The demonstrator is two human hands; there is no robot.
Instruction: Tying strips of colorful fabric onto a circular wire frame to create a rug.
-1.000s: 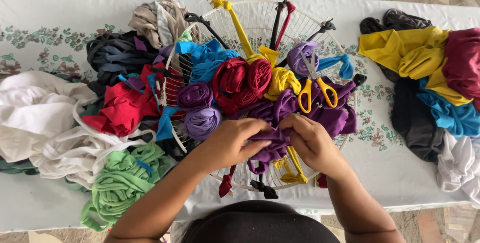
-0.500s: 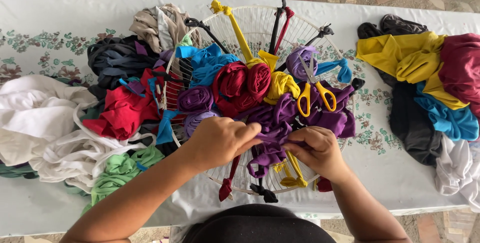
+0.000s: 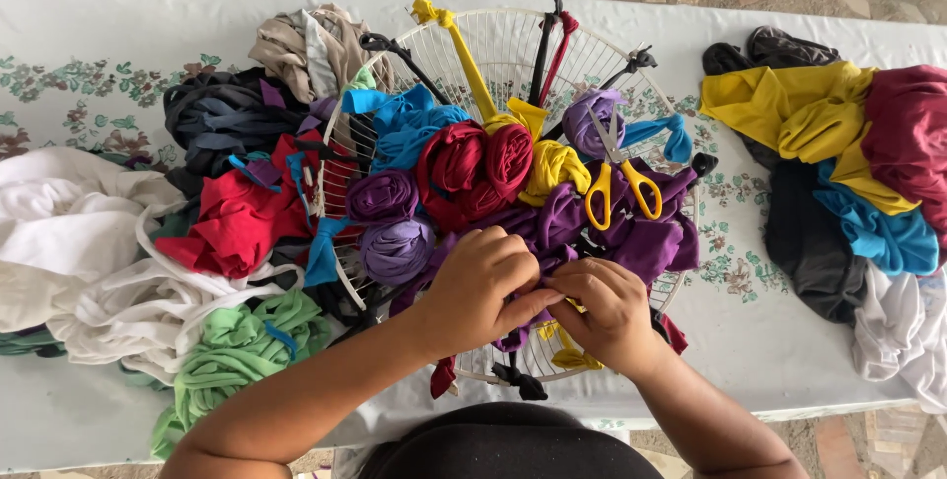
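- The left hand (image 3: 480,287) is curled tight over a strip of purple stretchy cloth (image 3: 538,232) at the near edge of the round white wire grille (image 3: 513,45); its fingers pinch the strip, knuckles up.
- The right hand (image 3: 602,313) is likewise closed, fingertips meeting the left hand's fingertips on the same purple strip; both hands touch each other just over the grille's near rim.
- Against the frame half a second back, the hands have drawn together: then the left hand sat further left and higher, apart from the right; now they are pressed fingertip to fingertip.
- A second back, the two hands were also close together over the purple cloth, so the grip has returned to much the same spot.
- The purple strip lies across the middle and right of the grille, under the yellow-handled scissors (image 3: 621,188), which have not shifted.
- The rolled dark red cloth rosettes (image 3: 473,168), the two purple rolled rosettes (image 3: 390,222) and the blue knotted cloth (image 3: 409,124) stay in place on the grille.
- The green cloth heap (image 3: 237,351), the white cloth heap (image 3: 69,232) and the red cloth (image 3: 232,222) lie left of the grille on the white flowered tablecloth (image 3: 99,25), unchanged.
- The pile of yellow, maroon and blue cloth (image 3: 838,144) rests well apart to the right.
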